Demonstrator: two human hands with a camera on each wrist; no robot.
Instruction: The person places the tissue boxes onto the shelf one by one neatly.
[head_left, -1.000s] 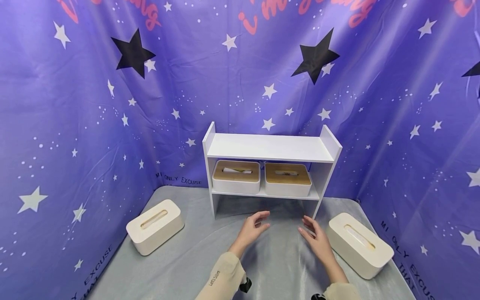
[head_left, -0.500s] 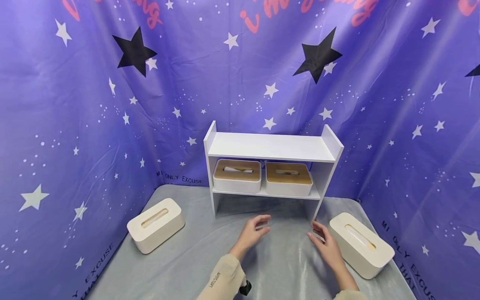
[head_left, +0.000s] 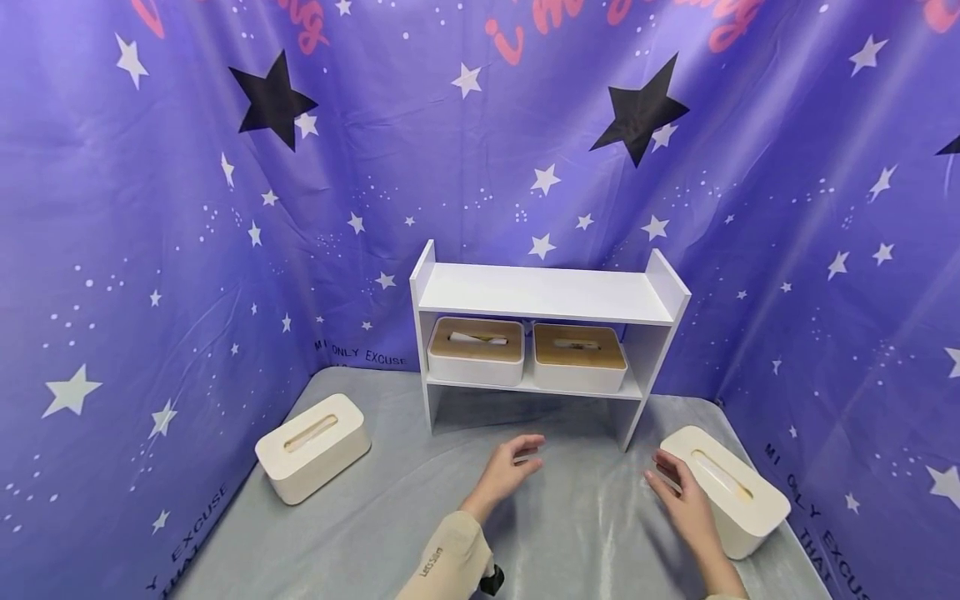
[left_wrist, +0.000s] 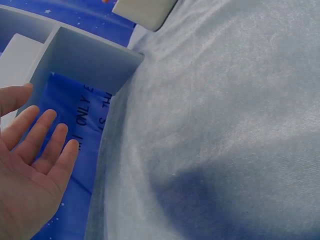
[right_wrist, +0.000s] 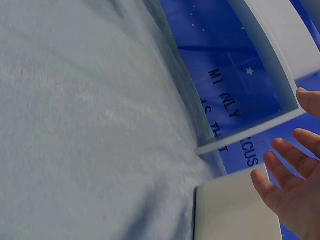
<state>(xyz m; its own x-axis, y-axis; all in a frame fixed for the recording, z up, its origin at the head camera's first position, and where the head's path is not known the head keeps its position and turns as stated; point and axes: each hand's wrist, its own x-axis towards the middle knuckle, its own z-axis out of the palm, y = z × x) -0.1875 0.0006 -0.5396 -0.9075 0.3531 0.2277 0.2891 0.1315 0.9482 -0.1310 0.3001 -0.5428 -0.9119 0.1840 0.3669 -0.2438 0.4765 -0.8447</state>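
Note:
My left hand (head_left: 504, 472) hovers over the cloth before the white shelf (head_left: 543, 292), its fingers relaxed and holding nothing. At the right, my right hand (head_left: 686, 500) is beside a cream tissue box (head_left: 738, 492) with an oval slot, overlapping its left side in the head view; its fingers are relaxed too. In the right wrist view the same tissue box (right_wrist: 235, 205) lies below the spread fingers (right_wrist: 265, 187). Two white tissue boxes with wooden lids, one left (head_left: 476, 362) and one right (head_left: 577, 367), sit side by side on the shelf's lower board.
Another cream tissue box (head_left: 313, 450) stands at the left on the grey cloth-covered table (head_left: 405, 500). Purple star-printed curtains (head_left: 360, 150) close in the back and both sides. The shelf's upper board (head_left: 540, 292) spans above the lidded boxes.
My right hand has moved right and slightly toward me, from in front of the shelf to the right cream tissue box. The left hand has barely moved. The boxes stay in place.

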